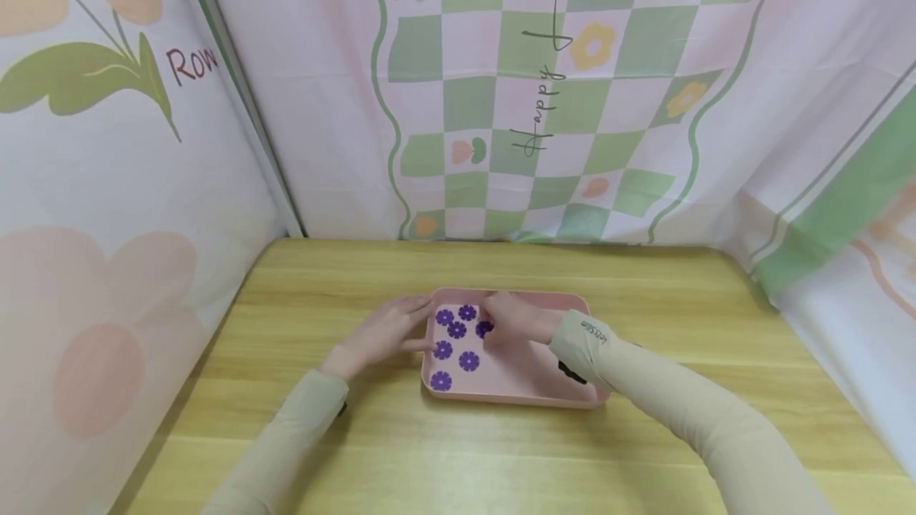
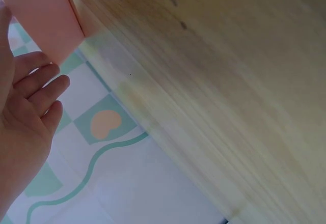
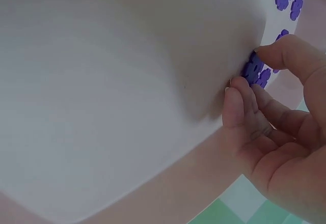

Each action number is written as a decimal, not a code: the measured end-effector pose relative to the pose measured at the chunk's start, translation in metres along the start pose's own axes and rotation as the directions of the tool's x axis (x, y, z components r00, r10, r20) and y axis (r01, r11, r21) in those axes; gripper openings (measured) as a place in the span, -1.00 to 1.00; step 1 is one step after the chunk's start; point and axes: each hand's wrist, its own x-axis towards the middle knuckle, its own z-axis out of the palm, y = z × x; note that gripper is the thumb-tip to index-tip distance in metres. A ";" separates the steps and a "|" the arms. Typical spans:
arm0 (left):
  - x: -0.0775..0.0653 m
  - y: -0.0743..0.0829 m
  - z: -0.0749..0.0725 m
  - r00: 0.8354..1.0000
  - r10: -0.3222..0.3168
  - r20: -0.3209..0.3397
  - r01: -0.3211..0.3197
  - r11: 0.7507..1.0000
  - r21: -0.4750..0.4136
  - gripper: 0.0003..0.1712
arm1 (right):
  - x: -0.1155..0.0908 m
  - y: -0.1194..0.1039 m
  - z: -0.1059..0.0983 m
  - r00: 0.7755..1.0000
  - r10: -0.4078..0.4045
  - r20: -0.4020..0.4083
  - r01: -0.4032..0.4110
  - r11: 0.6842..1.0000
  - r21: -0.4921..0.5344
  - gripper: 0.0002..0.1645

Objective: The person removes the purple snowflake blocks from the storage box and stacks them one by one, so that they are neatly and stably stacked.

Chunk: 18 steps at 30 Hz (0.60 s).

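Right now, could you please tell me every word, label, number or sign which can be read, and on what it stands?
"Row": left curtain; the word may be cut at the edge.
"Happy Life": back curtain, running sideways.
Right sleeve, at the cuff: small dark lettering, too small to read.

A green-checked curtain (image 1: 529, 94) hangs behind a wooden table (image 1: 429, 451).

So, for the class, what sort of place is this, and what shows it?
Probably a curtained-off tabletop workspace. White patterned fabric curtains hang around a pale wood-grain table, where a shallow pink rectangular tray holds purple flower-shaped pieces.
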 end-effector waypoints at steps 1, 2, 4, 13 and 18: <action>0.000 0.000 0.000 1.000 0.000 0.000 0.000 1.000 0.001 -0.11 | 0.000 0.000 0.000 1.000 0.001 -0.001 -0.001 1.000 0.000 -0.82; 0.000 0.000 0.000 1.000 -0.002 0.002 0.002 1.000 -0.001 -0.11 | 0.000 -0.001 0.000 1.000 -0.002 -0.005 0.002 1.000 0.003 -0.83; 0.000 0.000 -0.001 1.000 -0.006 0.005 0.006 1.000 -0.005 -0.10 | -0.001 -0.002 -0.001 1.000 -0.001 -0.011 0.001 1.000 0.002 -0.82; 0.001 0.000 0.000 1.000 -0.024 0.016 0.025 0.999 -0.020 -0.11 | -0.002 -0.003 -0.002 1.000 0.002 -0.021 -0.002 1.000 0.010 -0.84; 0.000 -0.001 0.000 1.000 -0.016 0.005 0.016 1.000 -0.017 -0.10 | -0.003 -0.001 -0.002 1.000 -0.009 -0.012 0.010 1.000 0.017 -0.88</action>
